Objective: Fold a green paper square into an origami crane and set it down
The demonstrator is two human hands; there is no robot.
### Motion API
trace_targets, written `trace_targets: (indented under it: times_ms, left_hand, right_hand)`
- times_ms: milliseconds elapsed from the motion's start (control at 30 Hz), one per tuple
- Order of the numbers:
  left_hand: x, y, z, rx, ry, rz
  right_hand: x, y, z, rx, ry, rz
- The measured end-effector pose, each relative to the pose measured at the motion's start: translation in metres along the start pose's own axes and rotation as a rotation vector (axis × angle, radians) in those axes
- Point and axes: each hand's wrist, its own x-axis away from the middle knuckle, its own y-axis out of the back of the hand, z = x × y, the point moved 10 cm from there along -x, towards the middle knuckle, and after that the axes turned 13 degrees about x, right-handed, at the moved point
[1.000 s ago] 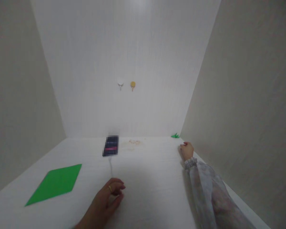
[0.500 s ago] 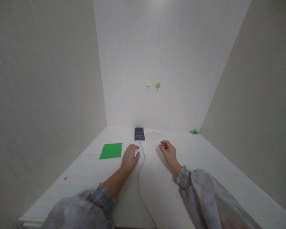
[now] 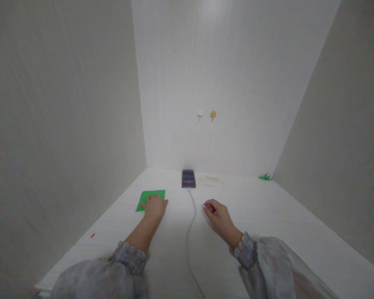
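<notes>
A square sheet of green paper [image 3: 141, 203] lies flat on the white table, left of the middle. My left hand [image 3: 154, 207] rests over its right part with the fingers spread out on it and the thumb off its right edge. Part of the sheet is hidden under that hand. To the right of the cable, my right hand [image 3: 217, 214] hovers low at the table with fingers curled in. Its fingertips come near the thumb, and whether anything is between them I cannot make out.
A phone [image 3: 188, 179] with a blurred screen stands near the back wall, its white cable [image 3: 188, 241] running toward me between my hands. A folded green object [image 3: 264, 177] sits at the back right corner. A small orange scrap [image 3: 92, 235] lies at left. Two hooks, white [image 3: 200, 113] and yellow [image 3: 213, 114], are on the wall.
My left hand has moved left from beside the cable onto the green paper, its fingers spreading. My right hand has come slightly nearer to me, still curled. The view has shifted a little.
</notes>
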Motion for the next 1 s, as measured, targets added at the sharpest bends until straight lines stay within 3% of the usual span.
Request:
trace_targets:
  times_ms: [433,1000]
  left_hand:
    - [-0.006,-0.018,0.003,-0.021,0.013,0.123]
    - [-0.007,-0.011,0.006,0.014,0.075,0.129]
  right_hand:
    - [0.005,-0.016,0.013,0.05,0.091,0.139]
    - [0.006,-0.02,0.018,0.068,0.134,0.164]
